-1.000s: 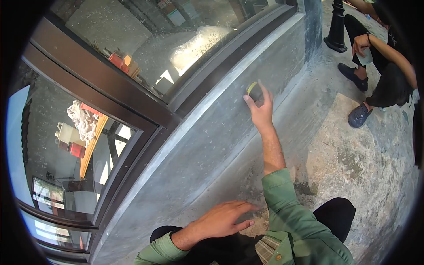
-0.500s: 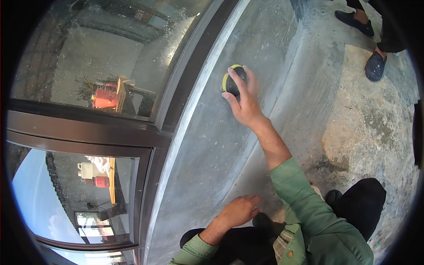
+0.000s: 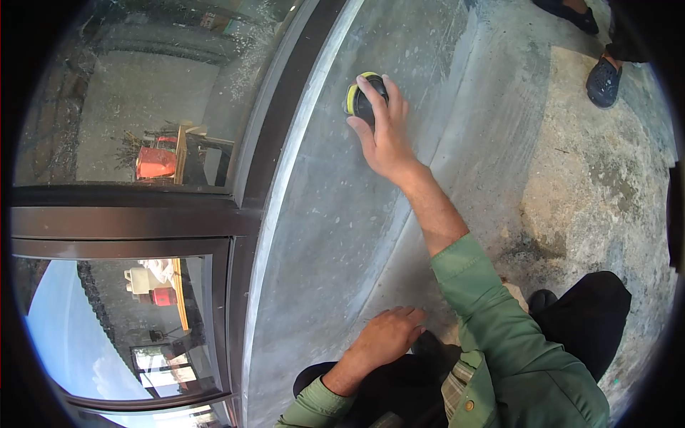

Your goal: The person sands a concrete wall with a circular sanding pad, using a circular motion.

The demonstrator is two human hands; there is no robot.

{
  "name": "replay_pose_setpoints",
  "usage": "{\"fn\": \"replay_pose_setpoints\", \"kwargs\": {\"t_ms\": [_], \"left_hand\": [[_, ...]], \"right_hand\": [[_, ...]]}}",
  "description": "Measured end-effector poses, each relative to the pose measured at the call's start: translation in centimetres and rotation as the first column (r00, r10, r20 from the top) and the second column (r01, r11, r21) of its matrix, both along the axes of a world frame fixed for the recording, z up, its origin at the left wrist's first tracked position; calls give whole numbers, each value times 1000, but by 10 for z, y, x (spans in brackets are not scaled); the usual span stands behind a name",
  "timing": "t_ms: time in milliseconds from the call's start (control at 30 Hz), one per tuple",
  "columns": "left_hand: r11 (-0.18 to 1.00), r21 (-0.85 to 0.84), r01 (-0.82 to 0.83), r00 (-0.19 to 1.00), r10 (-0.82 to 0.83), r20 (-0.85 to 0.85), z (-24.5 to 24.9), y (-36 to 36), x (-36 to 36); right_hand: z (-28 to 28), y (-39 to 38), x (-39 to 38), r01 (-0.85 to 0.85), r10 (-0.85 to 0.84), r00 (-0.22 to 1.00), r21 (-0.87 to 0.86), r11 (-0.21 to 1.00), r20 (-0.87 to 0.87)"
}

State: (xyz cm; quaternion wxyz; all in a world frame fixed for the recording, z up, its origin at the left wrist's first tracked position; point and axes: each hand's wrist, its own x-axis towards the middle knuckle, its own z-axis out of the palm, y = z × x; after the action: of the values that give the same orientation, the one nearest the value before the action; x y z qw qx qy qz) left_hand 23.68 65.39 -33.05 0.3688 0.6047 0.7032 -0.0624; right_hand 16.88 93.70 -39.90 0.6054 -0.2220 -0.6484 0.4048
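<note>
My right hand is closed round a rounded black-and-yellow hand pad, its thumb on the near side and fingers over the top. The pad lies against the smooth grey concrete surface beside the window frame; its underside is hidden. My left hand rests near my knee, back of the hand up. Its fingers are loosely bent and a little apart, with nothing visible in them.
A brown metal window frame with glass panes borders the concrete strip on the left. Reflections in the glass include a red container. At the upper right another person's dark shoe stands on the rough, stained floor.
My right hand and the pad have moved up and slightly left along the concrete. The view has shifted a little. My left hand stays by my knee.
</note>
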Motion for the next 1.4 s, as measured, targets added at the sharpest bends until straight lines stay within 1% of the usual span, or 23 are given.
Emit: {"fn": "replay_pose_setpoints", "kwargs": {"t_ms": [67,100,167,200,267,333,400,500,567,633,700,733,800,833,867,933,967,1033,1133,1167,1267,1333,1400], "left_hand": [[1000,17,11,1000,-11,6,-2,-2,0],[1000,-6,6,999,-6,-35,-5,-5,0],[1000,-26,9,997,-11,-76,-7,-2,-3],[999,-35,14,994,-17,-104,-7,0,-3],[999,-51,9,993,-15,-121,-5,3,-1],[1000,7,16,997,-15,-73,-1,9,1],[1000,18,4,998,-3,-63,-2,6,1],[1000,0,-2,997,2,-78,-6,-2,-4],[1000,-23,6,995,-9,-102,-10,-3,-4],[998,-54,9,994,-15,-109,-13,-1,-5],[998,-50,25,995,-30,-93,-9,5,-3],[999,-42,34,996,-37,-78,-7,8,1],[999,-31,29,998,-31,-51,-3,11,5],[999,-18,30,999,-31,-38,-2,12,4],[1000,-14,27,999,-28,-37,-1,11,3],[1000,-3,29,997,-29,-66,-2,5,2],[999,14,32,998,-31,-60,-3,4,0],[998,-27,54,994,-56,-95,-6,1,-1],[994,-77,75,993,-82,-90,-5,6,2],[993,-65,102,988,-108,-112,1,9,6],[992,-36,124,988,-127,-88,8,16,11],[992,26,123,991,-121,-56,20,23,15],[989,1,145,981,-144,-128,28,26,17]], "right_hand": [[-31,6,-1,-34,46,998,-292,956,34],[-40,-4,-3,-23,34,999,-284,959,35],[-57,-42,1,-90,106,991,-179,980,82],[-50,-54,-1,-88,104,991,-180,980,86],[-22,-74,-8,-117,107,990,122,986,87],[3,-46,-3,-90,81,995,152,984,65],[8,-14,-8,-52,48,998,187,981,30],[-12,8,1,-35,40,999,-155,987,32],[-43,-11,0,-34,45,997,-165,986,62],[-47,-38,2,-26,43,995,-181,983,88],[-26,-72,-4,-148,145,988,66,987,57],[-17,-69,-5,-149,145,987,61,987,68],[0,-47,-9,-106,103,994,192,976,27],[3,-30,-4,-81,79,997,139,987,19],[-2,-17,-3,-84,82,996,143,986,20],[-18,1,-2,-26,29,999,-81,996,34],[-29,-1,-4,-22,25,999,-65,998,41],[-68,-18,-5,-53,71,996,-301,952,48],[-93,-49,-1,-124,142,989,-310,942,35],[-96,-53,-2,-111,130,991,-288,951,44],[-88,-51,1,-120,141,989,-304,945,48],[-89,-47,2,-139,154,988,-311,940,23],[-88,-43,5,-112,135,989,-283,953,60]]}}
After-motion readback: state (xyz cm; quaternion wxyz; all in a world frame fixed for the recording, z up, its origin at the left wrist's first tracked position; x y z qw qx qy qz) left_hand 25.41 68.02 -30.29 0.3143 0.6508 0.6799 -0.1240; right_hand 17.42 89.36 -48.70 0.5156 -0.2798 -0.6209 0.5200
